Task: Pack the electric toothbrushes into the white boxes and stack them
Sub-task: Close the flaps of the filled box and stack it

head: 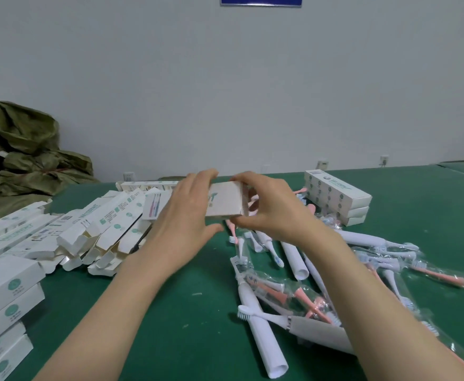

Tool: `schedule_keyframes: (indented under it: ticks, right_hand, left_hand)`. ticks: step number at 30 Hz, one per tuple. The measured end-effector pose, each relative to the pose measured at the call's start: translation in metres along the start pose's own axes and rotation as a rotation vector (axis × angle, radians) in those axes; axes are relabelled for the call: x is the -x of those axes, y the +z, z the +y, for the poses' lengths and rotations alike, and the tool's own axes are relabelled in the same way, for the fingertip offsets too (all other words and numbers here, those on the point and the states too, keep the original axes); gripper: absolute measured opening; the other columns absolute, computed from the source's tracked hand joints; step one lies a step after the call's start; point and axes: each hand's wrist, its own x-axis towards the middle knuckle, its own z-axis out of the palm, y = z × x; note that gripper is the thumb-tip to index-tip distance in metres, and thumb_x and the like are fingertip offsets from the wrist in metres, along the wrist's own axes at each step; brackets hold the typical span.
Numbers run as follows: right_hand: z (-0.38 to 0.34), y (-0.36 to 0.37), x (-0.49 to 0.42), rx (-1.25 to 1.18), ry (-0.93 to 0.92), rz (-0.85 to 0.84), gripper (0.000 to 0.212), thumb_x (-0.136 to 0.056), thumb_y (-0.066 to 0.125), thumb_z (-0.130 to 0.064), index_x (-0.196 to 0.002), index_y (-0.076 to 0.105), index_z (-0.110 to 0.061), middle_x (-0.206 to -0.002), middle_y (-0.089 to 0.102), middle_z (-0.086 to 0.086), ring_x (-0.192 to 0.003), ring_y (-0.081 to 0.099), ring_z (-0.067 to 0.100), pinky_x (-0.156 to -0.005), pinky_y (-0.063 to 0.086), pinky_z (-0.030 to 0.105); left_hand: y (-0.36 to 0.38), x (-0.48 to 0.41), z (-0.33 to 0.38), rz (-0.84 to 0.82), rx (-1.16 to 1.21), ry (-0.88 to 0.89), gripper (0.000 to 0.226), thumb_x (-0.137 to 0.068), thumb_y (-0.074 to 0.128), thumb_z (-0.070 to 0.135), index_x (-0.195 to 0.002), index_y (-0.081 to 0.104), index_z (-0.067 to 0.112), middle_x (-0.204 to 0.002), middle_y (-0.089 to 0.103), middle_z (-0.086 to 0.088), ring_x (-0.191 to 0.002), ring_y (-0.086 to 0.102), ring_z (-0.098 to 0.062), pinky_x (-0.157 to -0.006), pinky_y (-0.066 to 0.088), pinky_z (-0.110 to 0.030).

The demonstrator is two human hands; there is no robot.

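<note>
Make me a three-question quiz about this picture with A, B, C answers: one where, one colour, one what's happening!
1. Where are the loose electric toothbrushes? A) right side of the table B) on the floor C) in a drawer
2. What colour is the table? A) red B) green C) yellow
3. The white box is: A) flat on the table B) held by left hand and right hand C) under the toothbrushes
Answers: A, they lie beside the right arm; B, bare surface looks green; B, both hands grip it.

Both hands hold one white box (225, 199) up: left hand (182, 213) on one end, right hand (273, 209) on the other.
</note>
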Motion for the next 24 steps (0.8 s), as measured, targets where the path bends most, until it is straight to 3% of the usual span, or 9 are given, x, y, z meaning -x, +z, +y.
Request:
schedule_keyframes:
  ticks: [2, 4, 7, 9, 13, 15, 19, 24]
  right_hand:
    - [0.014, -0.008, -0.003, -0.021, 0.075, 0.182, 0.053, -0.07, 0.078, -0.015, -0.119, 0.057, -0.013, -0.1, 0.063, -0.004, -0.084, 0.058, 0.01, -0.072, 0.05, 0.019]
    - [0.036, -0.021, -0.003, -0.058, 0.213, 0.436, 0.052, -0.071, 0.078, -0.016, -0.119, 0.057, -0.013, -0.096, 0.061, -0.006, -0.083, 0.057, 0.009, -0.067, 0.044, 0.007]
    - [0.079, -0.043, 0.002, -0.059, 0.447, 0.768, 0.051, -0.074, 0.076, -0.022, -0.12, 0.057, -0.011, -0.097, 0.06, -0.003, -0.086, 0.053, 0.011, -0.068, 0.034, 0.007]
    - [0.109, -0.058, 0.004, -0.032, 0.581, 0.862, 0.05, -0.074, 0.074, -0.025, -0.119, 0.058, -0.009, -0.105, 0.064, 0.005, -0.089, 0.055, 0.015, -0.074, 0.035, 0.013]
    - [0.158, -0.069, 0.013, 0.068, 0.757, 0.83, 0.048, -0.074, 0.073, -0.024, -0.116, 0.058, -0.004, -0.108, 0.065, 0.015, -0.092, 0.054, 0.023, -0.072, 0.036, 0.024]
    - [0.174, -0.066, 0.023, 0.103, 0.78, 0.772, 0.046, -0.076, 0.073, -0.022, -0.114, 0.058, -0.001, -0.108, 0.064, 0.018, -0.087, 0.052, 0.022, -0.07, 0.036, 0.026]
    - [0.196, -0.06, 0.039, 0.097, 0.813, 0.703, 0.049, -0.077, 0.074, -0.02, -0.116, 0.055, 0.004, -0.112, 0.062, 0.021, -0.103, 0.057, 0.032, -0.072, 0.04, 0.027]
    - [0.203, -0.063, 0.038, 0.016, 0.872, 0.647, 0.053, -0.08, 0.071, -0.02, -0.122, 0.047, 0.003, -0.121, 0.058, 0.021, -0.109, 0.055, 0.033, -0.075, 0.044, 0.033]
  left_hand:
    - [0.005, 0.003, -0.004, -0.021, -0.086, -0.043, 0.09, -0.072, 0.08, 0.024, -0.143, 0.024, 0.024, -0.136, 0.031, 0.0, -0.125, 0.028, -0.017, -0.099, 0.033, -0.032]
    - [0.016, 0.007, -0.009, -0.133, -0.114, -0.14, 0.077, -0.079, 0.072, 0.032, -0.141, 0.027, 0.023, -0.134, 0.038, -0.002, -0.124, 0.036, -0.022, -0.098, 0.037, -0.036]
    - [0.042, 0.018, -0.015, -0.335, -0.213, -0.234, 0.054, -0.088, 0.058, 0.037, -0.136, 0.037, 0.021, -0.126, 0.049, -0.002, -0.118, 0.043, -0.022, -0.092, 0.041, -0.034]
    - [0.056, 0.025, -0.02, -0.423, -0.248, -0.25, 0.046, -0.091, 0.053, 0.036, -0.132, 0.042, 0.021, -0.125, 0.049, -0.001, -0.117, 0.043, -0.021, -0.089, 0.041, -0.031]
    - [0.072, 0.032, -0.03, -0.452, -0.219, -0.274, 0.034, -0.091, 0.052, 0.034, -0.124, 0.05, 0.024, -0.119, 0.052, 0.003, -0.112, 0.047, -0.017, -0.085, 0.042, -0.028]
    - [0.077, 0.034, -0.033, -0.452, -0.226, -0.275, 0.03, -0.092, 0.05, 0.034, -0.119, 0.053, 0.024, -0.117, 0.053, 0.003, -0.109, 0.048, -0.017, -0.082, 0.041, -0.027]
    - [0.08, 0.034, -0.036, -0.423, -0.224, -0.264, 0.026, -0.092, 0.048, 0.033, -0.115, 0.055, 0.024, -0.115, 0.052, 0.004, -0.107, 0.048, -0.015, -0.082, 0.041, -0.025]
    - [0.083, 0.034, -0.036, -0.408, -0.234, -0.258, 0.027, -0.093, 0.047, 0.033, -0.117, 0.055, 0.024, -0.115, 0.052, 0.004, -0.106, 0.048, -0.015, -0.081, 0.041, -0.025]
